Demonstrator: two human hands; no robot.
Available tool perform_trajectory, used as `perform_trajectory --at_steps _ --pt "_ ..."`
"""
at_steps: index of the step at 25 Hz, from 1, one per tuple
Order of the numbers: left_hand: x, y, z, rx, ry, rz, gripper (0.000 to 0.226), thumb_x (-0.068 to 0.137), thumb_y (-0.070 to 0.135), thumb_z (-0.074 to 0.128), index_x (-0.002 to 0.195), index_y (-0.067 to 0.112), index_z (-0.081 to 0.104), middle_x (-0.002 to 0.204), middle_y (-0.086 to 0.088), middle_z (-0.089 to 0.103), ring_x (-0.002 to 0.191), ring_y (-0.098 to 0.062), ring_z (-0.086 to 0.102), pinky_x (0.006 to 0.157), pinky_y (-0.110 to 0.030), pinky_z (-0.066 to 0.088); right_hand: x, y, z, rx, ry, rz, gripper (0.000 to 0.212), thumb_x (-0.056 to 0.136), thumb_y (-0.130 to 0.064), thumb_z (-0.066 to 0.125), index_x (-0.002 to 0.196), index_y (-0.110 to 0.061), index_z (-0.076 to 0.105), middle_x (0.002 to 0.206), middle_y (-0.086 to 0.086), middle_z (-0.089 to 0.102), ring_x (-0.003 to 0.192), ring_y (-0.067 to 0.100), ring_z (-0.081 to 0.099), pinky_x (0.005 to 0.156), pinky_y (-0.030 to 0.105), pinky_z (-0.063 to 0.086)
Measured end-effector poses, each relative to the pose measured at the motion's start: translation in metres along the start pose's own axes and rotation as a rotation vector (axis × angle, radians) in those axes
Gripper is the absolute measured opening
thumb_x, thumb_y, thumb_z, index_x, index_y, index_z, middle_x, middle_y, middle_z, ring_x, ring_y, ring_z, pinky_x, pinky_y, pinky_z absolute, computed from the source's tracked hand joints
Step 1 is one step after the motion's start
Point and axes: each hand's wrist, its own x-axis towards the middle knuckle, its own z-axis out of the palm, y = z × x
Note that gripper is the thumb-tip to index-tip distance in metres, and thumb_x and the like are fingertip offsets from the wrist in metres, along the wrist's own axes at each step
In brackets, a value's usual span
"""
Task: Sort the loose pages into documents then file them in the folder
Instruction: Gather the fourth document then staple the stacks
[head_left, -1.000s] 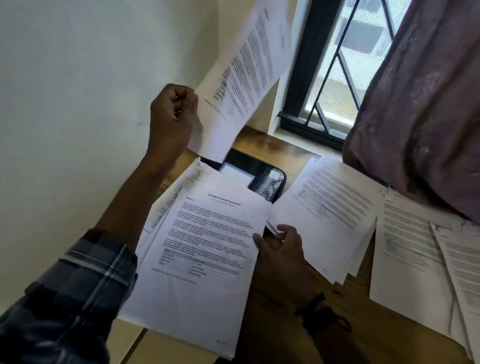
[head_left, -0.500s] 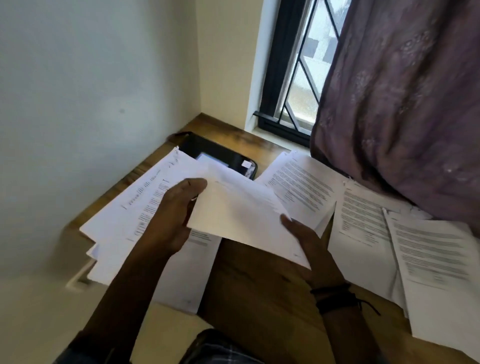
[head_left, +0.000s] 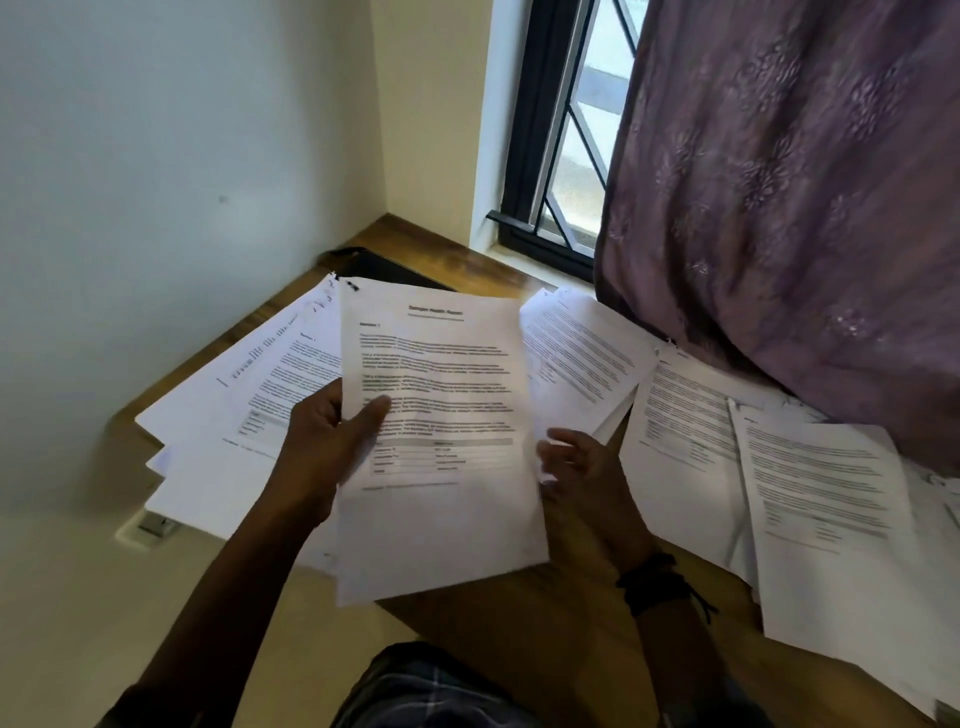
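Observation:
My left hand grips a stapled white document by its left edge, thumb on the printed face, holding it above the wooden table. My right hand hovers at the document's right edge with fingers loosely spread, not clearly touching it. A fanned stack of loose pages lies under and left of the held document. Three more stacks lie to the right: one at the middle, one further right, one at the far right. The dark folder peeks out behind the held document.
A white wall stands close on the left and a barred window at the back. A purple curtain hangs over the table's back right, touching the pages there. A white socket plate sits below the table's left edge.
The sheet my left hand held high has come down. The document now faces me, printed side up, over the left stack. My right hand has let go of its edge.

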Motion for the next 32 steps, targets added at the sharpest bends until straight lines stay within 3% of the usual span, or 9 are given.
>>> perform_trajectory --at_steps 4,8,10,13,17,20,24,29,32 --pt "-0.004 0.003 -0.005 -0.088 0.17 0.013 0.019 0.093 0.015 0.062 0.112 0.015 0.064 0.1 0.004 0.072 0.086 -0.017 0.071 0.06 -0.019 0.058 0.042 0.023 -0.003 -0.388 0.285 -0.133 0.045 0.093 -0.033 0.062 0.133 -0.015 0.054 0.133 0.008 0.054 0.124 0.022 0.049 0.097 0.03 0.043" --pt "-0.001 0.008 -0.013 -0.135 0.188 -0.015 0.024 0.092 0.017 0.064 0.115 0.012 0.063 0.108 -0.005 0.071 0.093 -0.026 0.071 0.074 -0.036 0.059 0.075 0.038 -0.002 -0.775 0.227 -0.21 0.041 0.098 -0.034 0.051 0.132 -0.012 0.059 0.145 0.018 0.046 0.139 0.033 0.037 0.113 0.051 0.034" --pt "0.001 0.009 -0.012 -0.144 0.191 -0.031 0.021 0.091 0.018 0.064 0.112 0.013 0.064 0.107 -0.005 0.071 0.093 -0.028 0.071 0.078 -0.041 0.058 0.072 0.04 0.002 -0.734 0.184 -0.212 0.035 0.097 -0.034 0.055 0.114 -0.008 0.07 0.136 0.02 0.055 0.132 0.032 0.047 0.11 0.047 0.039" --pt "0.002 0.009 -0.007 -0.114 0.201 -0.024 0.022 0.092 0.02 0.064 0.112 0.013 0.062 0.106 -0.005 0.071 0.092 -0.027 0.069 0.074 -0.036 0.058 0.063 0.04 0.0 -0.663 0.271 -0.237 0.03 0.086 -0.035 0.071 0.076 -0.007 0.072 0.087 0.011 0.071 0.084 0.018 0.065 0.073 0.028 0.049" --pt "-0.002 0.007 -0.003 -0.13 0.198 -0.035 0.027 0.093 0.017 0.062 0.118 0.007 0.06 0.106 -0.006 0.07 0.088 -0.023 0.069 0.06 -0.024 0.06 0.058 0.036 -0.007 -0.642 0.309 -0.089 0.065 0.07 -0.036 0.085 0.122 -0.009 0.058 0.125 0.015 0.046 0.118 0.029 0.043 0.091 0.026 0.035" --pt "-0.007 0.007 -0.001 -0.119 0.211 -0.035 0.024 0.093 0.017 0.063 0.115 0.008 0.061 0.101 -0.002 0.071 0.077 -0.016 0.071 0.053 -0.018 0.056 0.062 0.028 -0.013 -0.49 0.296 0.04 0.09 0.058 -0.029 0.093 0.132 -0.01 0.044 0.129 0.02 0.036 0.12 0.032 0.036 0.096 0.03 0.033" --pt "-0.016 0.012 0.0 -0.152 0.213 -0.024 0.01 0.093 0.013 0.062 0.103 0.012 0.062 0.091 0.0 0.071 0.063 -0.011 0.072 0.05 -0.018 0.054 0.061 0.031 -0.021 -0.406 0.277 -0.055 0.074 0.064 -0.01 0.087 0.128 -0.014 0.051 0.125 0.014 0.044 0.116 0.024 0.045 0.09 0.024 0.035" --pt "-0.028 0.021 0.005 -0.191 0.141 -0.029 0.01 0.092 0.016 0.062 0.1 0.021 0.065 0.092 0.0 0.075 0.079 -0.025 0.073 0.062 -0.032 0.061 0.044 0.029 -0.045 -0.193 0.274 -0.225 0.051 0.078 0.0 0.075 0.126 -0.011 0.062 0.133 0.005 0.058 0.124 0.016 0.051 0.11 0.031 0.039" --pt "-0.037 0.028 0.014 -0.227 0.005 -0.044 0.023 0.089 0.022 0.06 0.112 0.021 0.065 0.105 -0.004 0.075 0.089 -0.03 0.073 0.07 -0.042 0.062 0.021 0.019 -0.066 0.004 0.18 -0.239 0.051 0.082 -0.005 0.074 0.129 -0.019 0.062 0.135 -0.01 0.057 0.124 -0.001 0.049 0.099 0.007 0.04"
